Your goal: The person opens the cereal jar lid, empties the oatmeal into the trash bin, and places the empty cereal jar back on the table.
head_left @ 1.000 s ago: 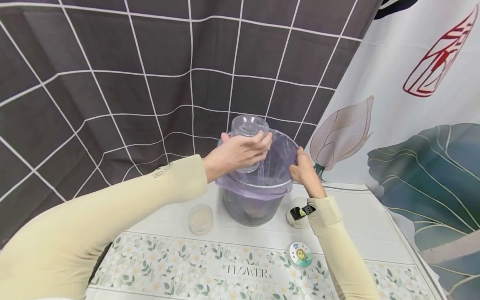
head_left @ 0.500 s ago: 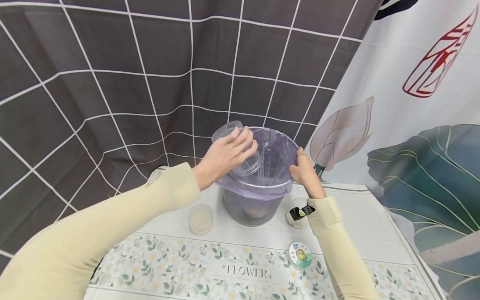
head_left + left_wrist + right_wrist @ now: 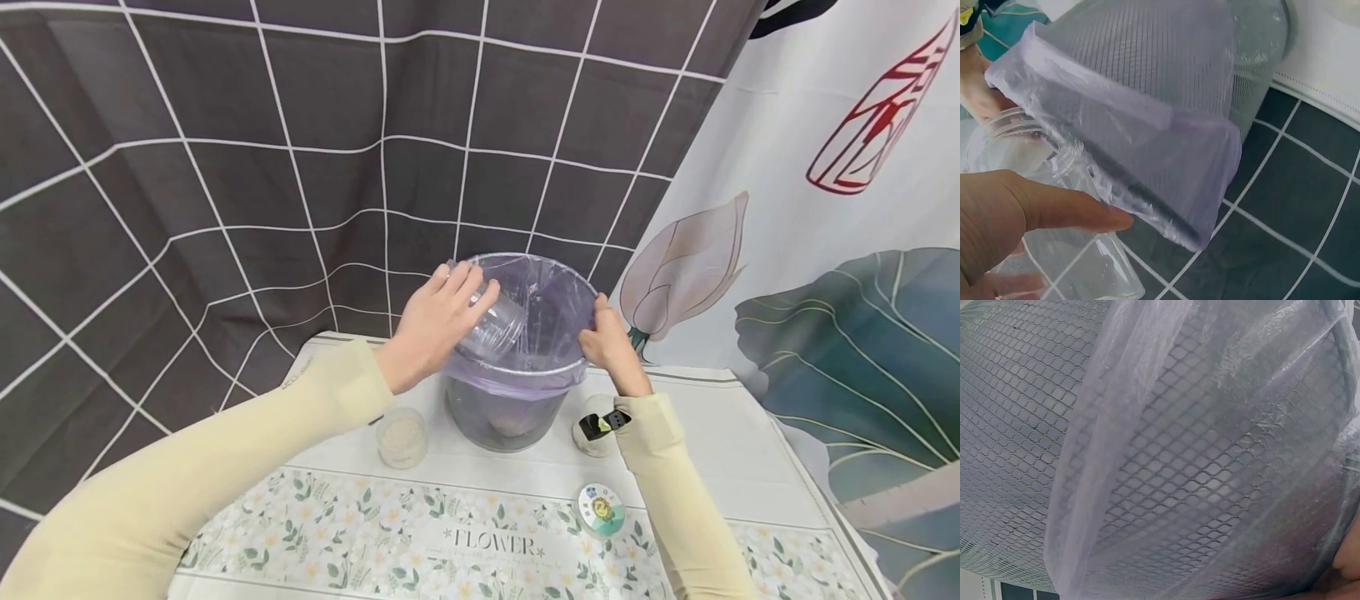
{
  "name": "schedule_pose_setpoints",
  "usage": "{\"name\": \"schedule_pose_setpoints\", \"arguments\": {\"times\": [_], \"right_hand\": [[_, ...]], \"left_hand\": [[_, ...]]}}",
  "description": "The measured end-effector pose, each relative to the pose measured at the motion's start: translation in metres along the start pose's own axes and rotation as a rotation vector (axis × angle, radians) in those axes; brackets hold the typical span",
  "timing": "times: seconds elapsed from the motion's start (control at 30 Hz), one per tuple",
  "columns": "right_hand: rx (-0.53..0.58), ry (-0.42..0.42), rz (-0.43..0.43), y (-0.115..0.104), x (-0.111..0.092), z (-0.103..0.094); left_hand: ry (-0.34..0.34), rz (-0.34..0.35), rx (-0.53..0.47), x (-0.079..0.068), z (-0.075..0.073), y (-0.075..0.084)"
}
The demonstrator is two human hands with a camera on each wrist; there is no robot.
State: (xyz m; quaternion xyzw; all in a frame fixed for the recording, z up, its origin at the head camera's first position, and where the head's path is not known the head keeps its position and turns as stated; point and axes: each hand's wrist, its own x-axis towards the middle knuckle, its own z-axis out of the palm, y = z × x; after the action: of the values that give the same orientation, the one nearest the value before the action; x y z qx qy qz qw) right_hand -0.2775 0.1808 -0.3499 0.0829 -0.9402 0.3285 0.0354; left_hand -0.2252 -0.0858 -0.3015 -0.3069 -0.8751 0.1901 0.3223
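My left hand [image 3: 437, 323] grips a clear plastic jar [image 3: 501, 330] over the left side of a mesh bin [image 3: 502, 421]. The jar leans, its lower right end inside the bin's opening; no contents can be made out in it. In the left wrist view, the thumb [image 3: 1069, 209] presses along the jar's wall [image 3: 1100, 269]. A thin purple bag [image 3: 558, 292] lines the bin and folds over its rim. My right hand [image 3: 611, 343] pinches the rim and bag at the right. Mesh [image 3: 1010, 425] and bag fill the right wrist view, with a finger [image 3: 1347, 553] at its edge.
Left of the bin stands a clear tub [image 3: 402, 440] with pale contents. A similar jar [image 3: 595, 446] is partly hidden under the right wrist. Nearer lies a round printed lid [image 3: 601, 509] on the floral tablecloth [image 3: 360, 533]. A dark gridded curtain [image 3: 322, 192] hangs behind.
The jar has gone from upside down above the bin to leaning, as my left hand moved left and turned with it. My right hand keeps its place on the rim.
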Motion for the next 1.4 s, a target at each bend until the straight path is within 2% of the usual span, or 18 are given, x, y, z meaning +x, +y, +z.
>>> {"name": "schedule_pose_setpoints", "arguments": {"times": [0.07, 0.13, 0.2, 0.33, 0.47, 0.6, 0.83, 1.0, 1.1, 1.27, 1.4], "right_hand": [[0.001, 0.0, -0.002, -0.001, 0.0, 0.0], [0.005, 0.0, -0.005, -0.001, 0.0, 0.0], [0.007, 0.002, -0.009, -0.001, 0.001, 0.0], [0.004, 0.003, -0.007, -0.002, 0.001, -0.001], [0.0, -0.003, -0.003, -0.002, 0.0, -0.001], [0.0, -0.006, -0.005, -0.002, 0.0, -0.001], [-0.013, -0.005, 0.006, -0.002, 0.001, -0.001], [0.002, -0.007, 0.003, -0.001, 0.0, 0.001], [0.008, -0.007, -0.003, 0.0, 0.0, 0.002], [-0.007, -0.004, -0.003, 0.0, 0.0, 0.001], [-0.003, -0.005, 0.009, 0.001, -0.001, 0.001]], "left_hand": [[-0.029, -0.019, -0.035, -0.002, 0.0, -0.001], [-0.027, -0.046, -0.07, -0.002, 0.0, -0.002], [0.006, -0.082, -0.114, -0.002, 0.0, -0.003], [0.115, -0.141, -0.205, -0.002, -0.002, -0.004], [0.151, -0.193, -0.265, -0.003, -0.001, -0.002], [0.139, -0.249, -0.311, -0.005, -0.002, -0.001], [0.057, -0.332, -0.421, -0.009, -0.009, 0.003], [0.023, -0.392, -0.512, -0.011, -0.011, 0.005], [0.04, -0.43, -0.567, -0.011, -0.012, 0.007], [0.111, -0.476, -0.686, -0.008, -0.021, 0.013], [0.108, -0.513, -0.801, -0.003, -0.029, 0.018]]}}
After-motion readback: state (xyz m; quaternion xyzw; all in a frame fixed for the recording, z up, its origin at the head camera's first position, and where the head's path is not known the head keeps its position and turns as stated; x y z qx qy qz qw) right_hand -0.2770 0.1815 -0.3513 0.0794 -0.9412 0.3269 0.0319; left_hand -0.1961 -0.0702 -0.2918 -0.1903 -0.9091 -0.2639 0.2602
